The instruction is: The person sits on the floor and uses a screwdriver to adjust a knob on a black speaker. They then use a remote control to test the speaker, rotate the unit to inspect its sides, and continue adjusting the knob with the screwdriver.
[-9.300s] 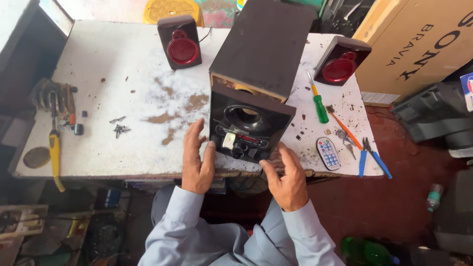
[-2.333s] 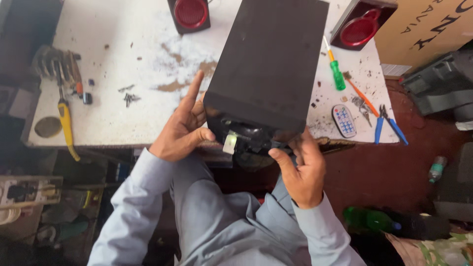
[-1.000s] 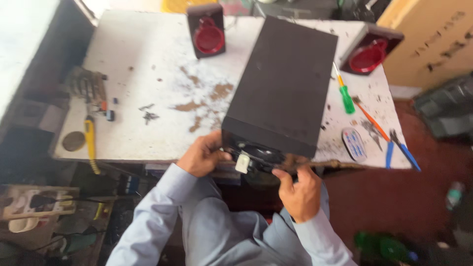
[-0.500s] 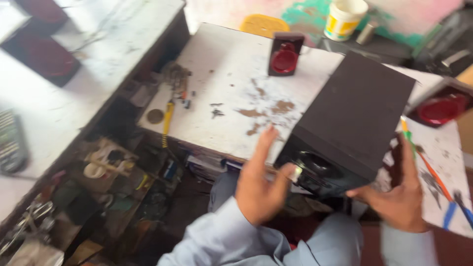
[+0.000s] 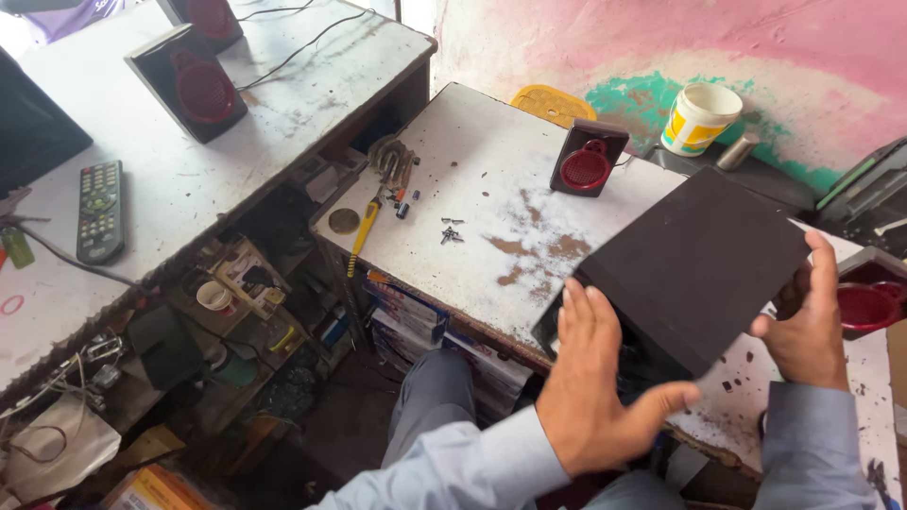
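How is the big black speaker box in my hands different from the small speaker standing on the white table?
The big black speaker box is far larger and lies tilted on its side, held between the left hand and the right hand; the small speaker stands upright, untouched. The box shows a plain dark panel, the small one a round red grille. Both have dark casings and sit on the white table.

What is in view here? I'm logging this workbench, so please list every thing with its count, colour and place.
Speaker box: 1, black, near edge of the white bench, between both hands.
Small speakers: 4, black with red grilles; one mid-bench, one at right edge, two on the left table.
Remote: 1, dark, left table.
Screws: a few, dark, mid-bench.
Yellow-handled tool: 1, bench's left edge.
Cup: 1, white and yellow, by the wall.
Left hand: open, at the box's near end.
Right hand: on the box's right side.
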